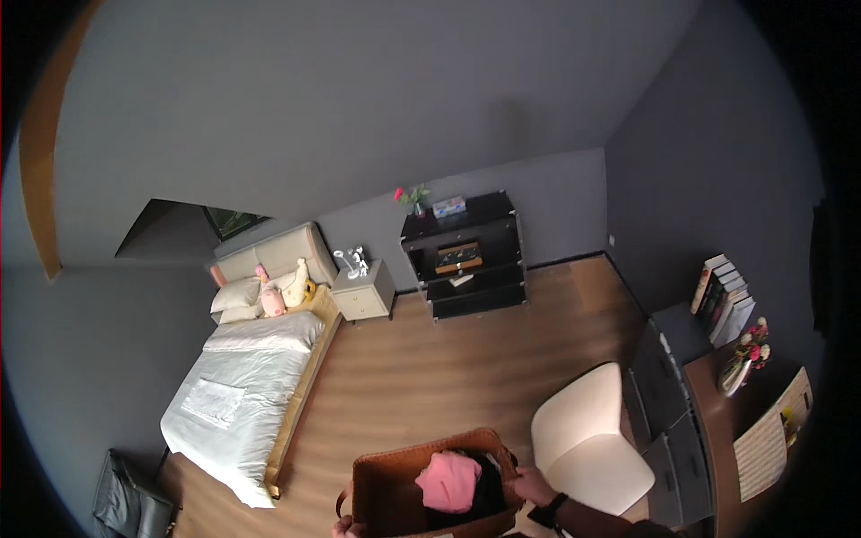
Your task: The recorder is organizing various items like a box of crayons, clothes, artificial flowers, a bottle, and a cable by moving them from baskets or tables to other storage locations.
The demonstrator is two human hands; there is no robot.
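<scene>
A brown woven basket (395, 453) is held up in front of me at the lower edge of the view, tilted so that its inside shows. In it a crumpled pink cloth (448, 481) lies beside and partly over a black cloth (489, 489). My right hand (533, 487) is closed on the basket's right end, with a dark band around the wrist. At the basket's left end, by a loop handle, my left hand (346, 527) grips it, mostly cut off by the frame's lower edge.
A cream chair (592, 439) stands close to my right, beside a desk (713, 408) with books and flowers. Ahead are a black shelf (475, 296) and a nightstand (363, 300). A bed (242, 368) is on the left, with a black armchair (130, 502) nearer.
</scene>
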